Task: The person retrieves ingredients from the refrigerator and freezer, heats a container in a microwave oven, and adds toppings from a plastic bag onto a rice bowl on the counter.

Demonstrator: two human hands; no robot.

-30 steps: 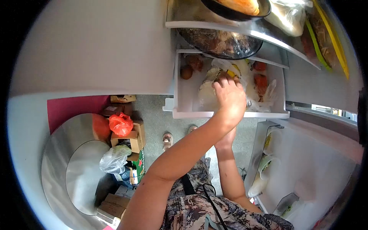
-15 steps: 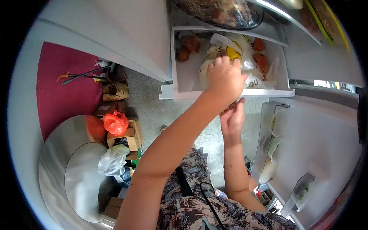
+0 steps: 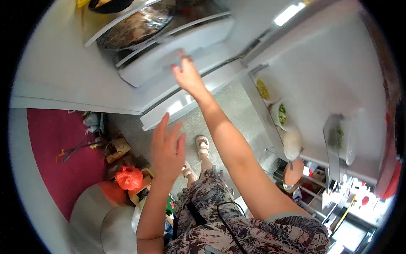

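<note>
My right hand (image 3: 187,75) reaches up to the white front of the fridge drawer (image 3: 154,59), which is pushed in; its fingers are apart and look empty, the tips slightly blurred against the panel. Lower and to the left, my left hand (image 3: 167,148) is raised with its fingers spread and nothing in it. Above the drawer, a dark dish covered in clear wrap (image 3: 137,26) rests on a shelf. The drawer's contents are hidden.
The open fridge door (image 3: 321,76) at the right has bins holding bowls of greens (image 3: 282,113). An orange-red bag (image 3: 129,178) sits on cardboard boxes at the lower left, beside a round metal surface (image 3: 91,216). Shelving with small items stands at the lower right.
The drawer has gone from pulled out to pushed in. Both hands have come away from its bagged food and moved apart. The view has turned, bringing more of the open door into sight.
</note>
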